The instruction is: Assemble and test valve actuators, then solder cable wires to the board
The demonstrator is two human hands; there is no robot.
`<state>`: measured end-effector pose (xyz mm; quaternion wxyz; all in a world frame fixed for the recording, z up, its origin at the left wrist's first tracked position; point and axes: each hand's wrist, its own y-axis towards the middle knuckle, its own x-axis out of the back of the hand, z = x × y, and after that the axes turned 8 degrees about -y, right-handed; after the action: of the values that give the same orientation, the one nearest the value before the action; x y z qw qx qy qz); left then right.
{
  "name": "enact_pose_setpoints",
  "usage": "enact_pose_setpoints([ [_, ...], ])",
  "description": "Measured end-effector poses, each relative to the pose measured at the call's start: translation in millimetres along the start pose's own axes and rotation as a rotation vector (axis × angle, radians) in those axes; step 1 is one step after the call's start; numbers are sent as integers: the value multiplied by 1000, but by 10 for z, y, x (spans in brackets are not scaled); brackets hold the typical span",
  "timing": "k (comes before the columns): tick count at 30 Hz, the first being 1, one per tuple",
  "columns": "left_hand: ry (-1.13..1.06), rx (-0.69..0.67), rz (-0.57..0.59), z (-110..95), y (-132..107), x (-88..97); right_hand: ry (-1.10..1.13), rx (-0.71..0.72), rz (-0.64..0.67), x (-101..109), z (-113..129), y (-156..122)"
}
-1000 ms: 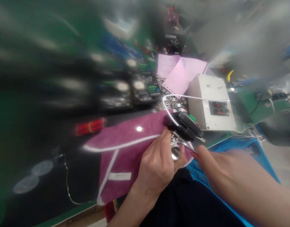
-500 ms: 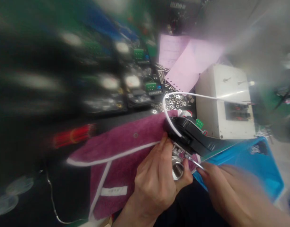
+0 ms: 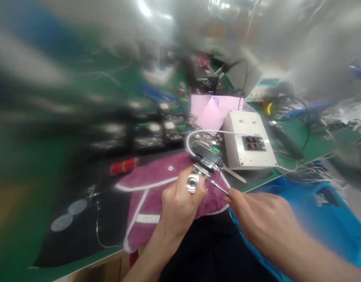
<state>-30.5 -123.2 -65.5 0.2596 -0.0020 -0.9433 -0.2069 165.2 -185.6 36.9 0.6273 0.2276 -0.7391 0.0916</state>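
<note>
My left hand (image 3: 180,203) is closed around a small assembly (image 3: 204,161): a black body with a shiny metal cylinder (image 3: 193,183) at its lower end and a white cable (image 3: 198,133) looping off its top. It is held over a purple towel (image 3: 156,188) with white trim. My right hand (image 3: 256,217) pinches a thin metal tool (image 3: 219,187), like tweezers, whose tip touches the underside of the assembly. The picture is smeared by motion.
A white box (image 3: 245,145) with red and black terminals stands behind the assembly, pink papers (image 3: 212,109) beyond it. Loose washers (image 3: 205,137) lie beside black trays with circuit boards (image 3: 156,133). A red bundle (image 3: 124,166) lies at left, a blue bin (image 3: 321,203) at right.
The view has pulled back and shifted, so hands and assembly look smaller. My left hand has tilted the metal cylinder more toward me. The right hand still holds the tool at the assembly.
</note>
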Motion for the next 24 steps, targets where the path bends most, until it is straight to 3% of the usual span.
enact_pose_setpoints([
  [2,13,30,-54,-10,-20,68,87,-33,-21,76,-7,-118],
  [4,77,-25,-98,-14,-38,173,184,-78,13,101,-74,-271],
  [8,300,-407,-77,56,12,421,175,-288,113,-11,-395,-632],
  [11,430,-693,24,188,151,549,121,-573,157,-187,-699,-866],
  [13,485,-807,83,284,266,577,40,-760,151,-289,-870,-952],
  [15,531,-870,123,359,366,558,-48,-877,134,-341,-989,-975],
  [18,594,-940,148,411,436,489,-42,-927,117,-302,-1064,-963],
  [22,634,-1001,169,422,361,435,136,-1068,21,-208,-1118,-1012],
  [24,629,-988,205,418,290,437,145,-1127,-43,-267,-1236,-1042],
])
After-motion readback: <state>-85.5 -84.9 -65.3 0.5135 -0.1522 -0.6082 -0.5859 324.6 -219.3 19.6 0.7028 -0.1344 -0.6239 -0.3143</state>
